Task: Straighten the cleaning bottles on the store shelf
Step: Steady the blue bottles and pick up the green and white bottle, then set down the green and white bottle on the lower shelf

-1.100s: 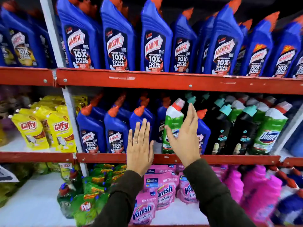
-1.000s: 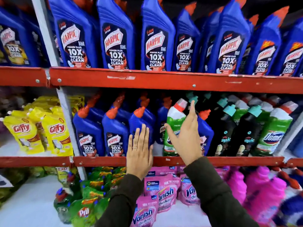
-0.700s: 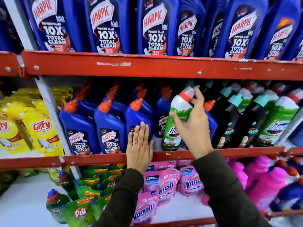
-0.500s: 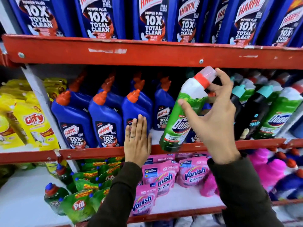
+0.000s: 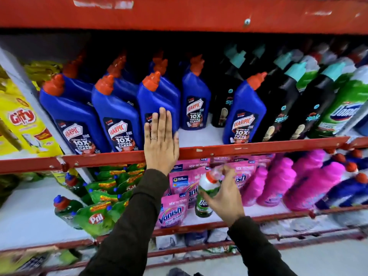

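Observation:
My right hand (image 5: 225, 198) grips a green Domex bottle (image 5: 206, 198) with a red and white cap, held low in front of the pink pouches, off the middle shelf (image 5: 258, 145). My left hand (image 5: 160, 142) lies flat, fingers together, against the front of a blue Harpic bottle (image 5: 157, 100) at the shelf's red edge. Two more blue Harpic bottles (image 5: 115, 114) stand to its left. A bare gap (image 5: 199, 136) lies between that bottle and a lone Harpic bottle (image 5: 245, 112) leaning right. Another Harpic bottle (image 5: 196, 100) stands further back.
Black bottles with teal caps (image 5: 286, 100) and green Domex bottles (image 5: 346, 108) lean at the right. Yellow Giffy pouches (image 5: 22, 124) fill the left bay. Below are pink Vanish pouches (image 5: 173, 210), green Pril pouches (image 5: 95, 218) and pink bottles (image 5: 310, 184). A red upper shelf beam (image 5: 179, 14) runs overhead.
My right hand lifted the green Domex bottle out of the middle shelf and brought it down in front of the lower shelf. My left hand stayed on the Harpic bottle. The view tilted down.

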